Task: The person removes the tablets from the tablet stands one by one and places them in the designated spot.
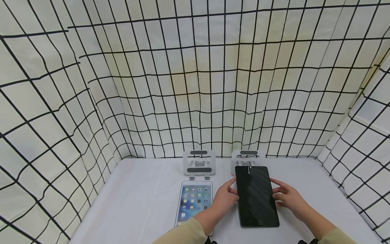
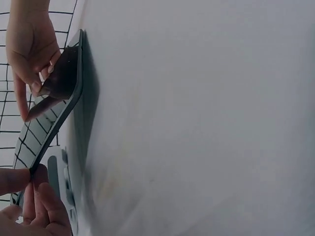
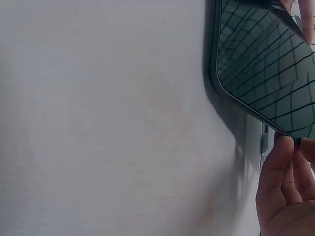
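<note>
A black tablet [image 1: 257, 200], its dark screen facing up, is held between both hands at the right of the head view. My left hand [image 1: 224, 199] pinches its left edge between thumb and fingers. On the opposite edge, my right hand [image 1: 289, 200] grips with thumb and fingers. The left wrist view shows the black tablet [image 2: 54, 125] tilted, with its near end low by the white tabletop. Behind it, a grey tablet stand [image 1: 234, 159] is partly covered by the tablet. Reflected grid lines cross the screen in the right wrist view.
A white tablet [image 1: 195, 196] with a lit home screen lies left of my left hand, its lower part covered by the forearm. Beyond it stands another grey tablet stand [image 1: 199, 164]. White cloth walls with a black grid [image 1: 195, 101] enclose the white table [image 1: 137, 200].
</note>
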Motion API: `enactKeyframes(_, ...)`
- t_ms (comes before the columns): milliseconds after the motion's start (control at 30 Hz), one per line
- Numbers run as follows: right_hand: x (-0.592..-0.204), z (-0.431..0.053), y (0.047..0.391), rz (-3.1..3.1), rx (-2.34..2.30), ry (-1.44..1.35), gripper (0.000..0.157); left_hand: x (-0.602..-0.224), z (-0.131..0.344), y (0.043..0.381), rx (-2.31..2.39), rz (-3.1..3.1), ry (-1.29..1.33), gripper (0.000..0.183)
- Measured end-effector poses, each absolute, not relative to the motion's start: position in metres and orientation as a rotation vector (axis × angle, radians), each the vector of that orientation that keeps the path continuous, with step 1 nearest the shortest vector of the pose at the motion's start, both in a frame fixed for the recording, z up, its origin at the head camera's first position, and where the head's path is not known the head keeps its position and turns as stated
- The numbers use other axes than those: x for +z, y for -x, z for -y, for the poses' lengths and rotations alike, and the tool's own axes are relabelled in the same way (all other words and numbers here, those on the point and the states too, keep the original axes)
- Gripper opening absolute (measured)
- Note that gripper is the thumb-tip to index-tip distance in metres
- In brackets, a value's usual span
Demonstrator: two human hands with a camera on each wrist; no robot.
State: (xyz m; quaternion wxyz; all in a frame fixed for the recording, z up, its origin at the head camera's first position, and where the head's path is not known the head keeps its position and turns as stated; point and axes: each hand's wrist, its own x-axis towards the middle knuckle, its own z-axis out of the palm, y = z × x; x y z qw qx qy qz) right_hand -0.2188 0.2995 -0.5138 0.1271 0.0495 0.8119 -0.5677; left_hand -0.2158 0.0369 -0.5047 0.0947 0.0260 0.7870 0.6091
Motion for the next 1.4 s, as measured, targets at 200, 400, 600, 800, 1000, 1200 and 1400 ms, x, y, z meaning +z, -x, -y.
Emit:
enactKeyframes(200,-0.515,-0.298,0.214,-2.356,-1.613,-0.193,0.065,-0.511,-0.037,0.211,1.757,-2.397,-0.077,0.072)
enactKeyframes(400,-0.515,-0.298,0.206,-2.321,-1.601,-0.22,0.064,-0.515,-0.036,0.207,1.71,-2.398,-0.078,0.071)
enactKeyframes(600,-0.518,-0.303,0.202,-2.221,-1.625,-0.184,0.067,-0.515,-0.038,0.203,1.649,-2.358,-0.041,0.066)
enactKeyframes(800,-0.519,-0.306,0.201,-2.188,-1.603,-0.115,0.067,-0.511,-0.036,0.2,1.596,-2.324,-0.031,0.067)
enactKeyframes(1000,-0.521,-0.308,0.203,-2.189,-1.584,-0.119,0.066,-0.509,-0.037,0.206,1.505,-2.33,-0.027,0.062)
enactKeyframes(1200,-0.523,-0.311,0.207,-2.178,-1.577,-0.095,0.07,-0.511,-0.039,0.21,1.469,-2.326,-0.029,0.061)
enactKeyframes(1400,-0.523,-0.312,0.209,-2.152,-1.577,-0.086,0.07,-0.509,-0.037,0.211,1.437,-2.308,-0.033,0.059)
